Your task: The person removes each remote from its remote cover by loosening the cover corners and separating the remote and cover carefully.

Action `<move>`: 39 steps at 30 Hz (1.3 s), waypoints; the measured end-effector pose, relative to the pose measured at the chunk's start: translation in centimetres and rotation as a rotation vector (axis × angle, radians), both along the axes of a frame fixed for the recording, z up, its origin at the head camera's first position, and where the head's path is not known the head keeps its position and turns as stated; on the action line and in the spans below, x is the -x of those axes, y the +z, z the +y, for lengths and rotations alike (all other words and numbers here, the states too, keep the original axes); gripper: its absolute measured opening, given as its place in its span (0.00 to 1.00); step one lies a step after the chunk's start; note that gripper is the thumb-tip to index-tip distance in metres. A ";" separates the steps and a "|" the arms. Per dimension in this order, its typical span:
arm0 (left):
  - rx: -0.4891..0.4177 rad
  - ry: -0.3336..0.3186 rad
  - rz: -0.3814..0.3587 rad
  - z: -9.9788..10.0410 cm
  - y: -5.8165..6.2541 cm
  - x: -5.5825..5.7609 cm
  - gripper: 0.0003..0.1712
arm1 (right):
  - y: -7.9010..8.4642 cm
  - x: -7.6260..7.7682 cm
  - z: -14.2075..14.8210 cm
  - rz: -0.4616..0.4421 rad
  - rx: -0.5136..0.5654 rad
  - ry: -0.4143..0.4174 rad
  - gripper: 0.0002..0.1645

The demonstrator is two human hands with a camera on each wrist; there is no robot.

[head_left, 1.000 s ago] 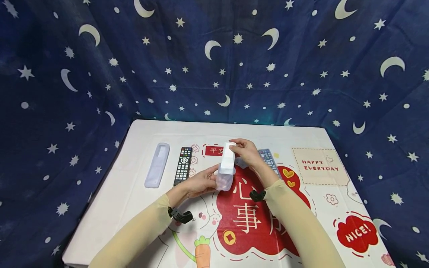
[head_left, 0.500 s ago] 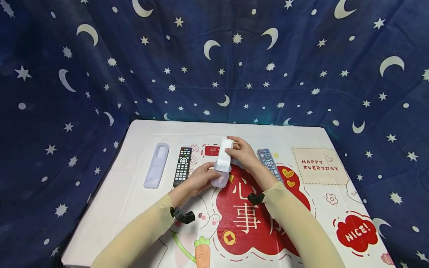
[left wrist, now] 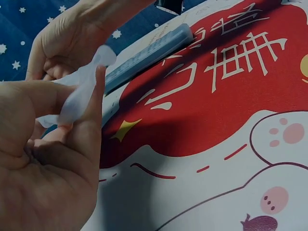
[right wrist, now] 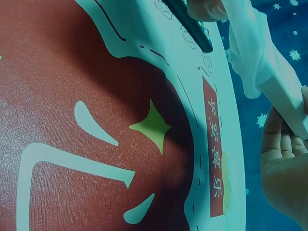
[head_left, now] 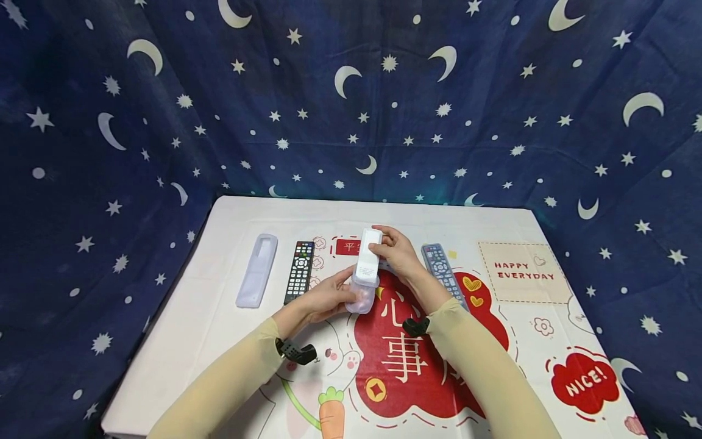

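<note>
Above the middle of the table, a white remote control (head_left: 368, 250) stands partly inside a translucent silicone sleeve (head_left: 360, 300), small print showing on its face. My left hand (head_left: 323, 297) pinches the sleeve near its mouth, thumb in front. The remote's upper end is held between the thumb and fingers of my right hand (head_left: 400, 253). In the left wrist view the soft sleeve (left wrist: 79, 98) bends between the left fingers. The right wrist view has the white remote (right wrist: 286, 98) slanting out of the sleeve (right wrist: 248, 43); its lower end is hidden there.
An empty pale silicone sleeve (head_left: 256, 271) lies at the left. Beside it is a black remote (head_left: 299, 271), close to my left hand. Another remote in a bluish cover (head_left: 440, 268) lies by my right forearm. A starry dark curtain (head_left: 307, 97) hangs behind the table.
Both hands shifted slightly up and left, then the left hand and sleeve came down a little. The remote tilted, and more of its printed face shows above the sleeve.
</note>
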State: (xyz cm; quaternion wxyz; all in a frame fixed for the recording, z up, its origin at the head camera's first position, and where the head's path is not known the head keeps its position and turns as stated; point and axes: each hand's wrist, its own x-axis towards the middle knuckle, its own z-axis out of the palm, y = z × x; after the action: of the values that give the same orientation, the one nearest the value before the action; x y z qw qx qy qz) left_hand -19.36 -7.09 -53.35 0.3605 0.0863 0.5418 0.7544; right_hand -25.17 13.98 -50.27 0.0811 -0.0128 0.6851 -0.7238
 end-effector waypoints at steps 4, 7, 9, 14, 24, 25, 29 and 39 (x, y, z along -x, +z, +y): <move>-0.027 -0.027 -0.021 -0.2 0.0 -0.2 0.51 | -0.1 0.0 0.1 0.004 0.003 -0.003 0.33; -0.021 -0.038 -0.020 -0.2 -0.1 -0.3 0.53 | -0.2 0.0 0.1 0.002 0.005 -0.007 0.33; -0.014 -0.043 -0.019 -0.2 -0.1 -0.4 0.54 | -0.3 0.0 0.1 0.000 0.007 -0.007 0.33; -0.040 -0.085 -0.026 -0.3 -0.3 -0.6 0.57 | -0.4 0.0 0.1 0.004 -0.002 -0.003 0.34; 0.048 -0.047 -0.006 0.2 -0.1 -0.7 0.53 | -0.7 0.0 0.7 0.005 -0.054 -0.007 0.34; 0.063 -0.038 0.006 0.2 -0.1 -0.6 0.51 | -0.7 0.0 0.8 0.005 -0.058 -0.008 0.34; 0.087 -0.031 0.056 0.2 -0.1 -0.4 0.47 | -0.6 -0.3 1.0 0.011 -0.078 0.003 0.34; 0.054 -0.111 0.031 -0.2 -0.5 -0.5 0.55 | -0.5 -0.1 0.8 0.042 -0.120 0.027 0.34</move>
State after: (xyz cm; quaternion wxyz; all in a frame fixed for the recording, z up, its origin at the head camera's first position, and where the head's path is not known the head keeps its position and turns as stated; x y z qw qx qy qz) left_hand -18.88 -7.30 -53.89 0.3955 0.1179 0.5619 0.7169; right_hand -25.03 14.74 -50.79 0.0772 -0.0324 0.7286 -0.6798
